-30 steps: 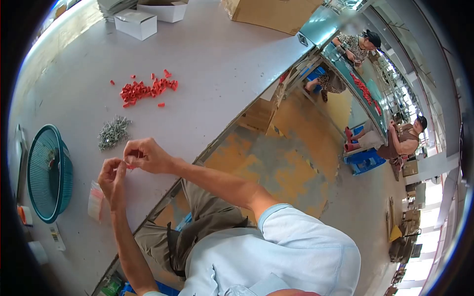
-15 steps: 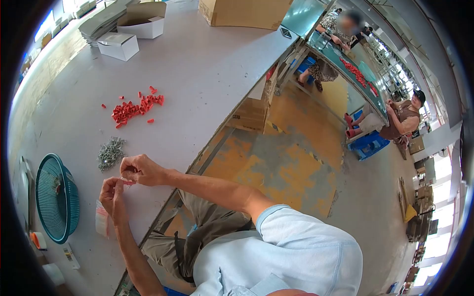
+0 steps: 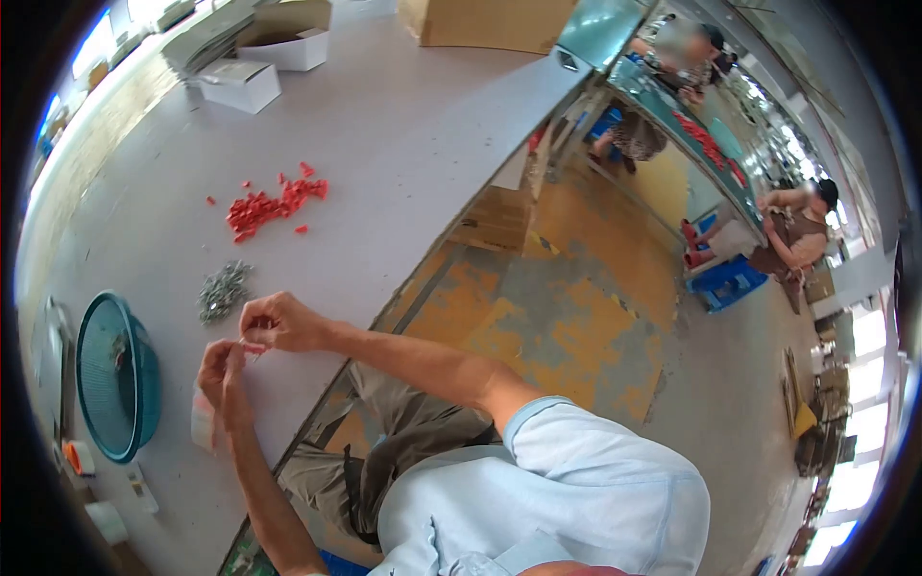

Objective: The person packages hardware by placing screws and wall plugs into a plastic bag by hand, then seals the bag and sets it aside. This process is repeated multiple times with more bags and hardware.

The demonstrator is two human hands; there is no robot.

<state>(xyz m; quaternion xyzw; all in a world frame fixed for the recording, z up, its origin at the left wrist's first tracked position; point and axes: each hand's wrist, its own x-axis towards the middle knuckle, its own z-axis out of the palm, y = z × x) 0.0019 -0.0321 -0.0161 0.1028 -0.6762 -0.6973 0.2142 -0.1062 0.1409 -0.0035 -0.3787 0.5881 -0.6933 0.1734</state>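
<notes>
My left hand (image 3: 223,379) and my right hand (image 3: 276,324) meet over the near table edge, fingertips pinched. Between them is a small plastic bag (image 3: 254,348) with a pinkish-red strip; its details are blurred. Under my left wrist lies a stack of clear zip bags (image 3: 202,422) with red edges, partly covered. Just beyond my right hand sits a pile of silvery screws (image 3: 225,291). Farther off, a heap of small red plastic pieces (image 3: 274,207) is spread on the table.
A teal plastic basket (image 3: 152,384) stands at left, near a tape roll (image 3: 79,458). White boxes (image 3: 240,86) and a large cardboard carton (image 3: 495,24) are at the back. The table edge (image 3: 384,312) runs diagonally at right. Two people sit at another table (image 3: 663,106).
The whole view has shifted slightly to the right and blurred. Both hands stay together with the bag between their fingertips; the piles lie as before.
</notes>
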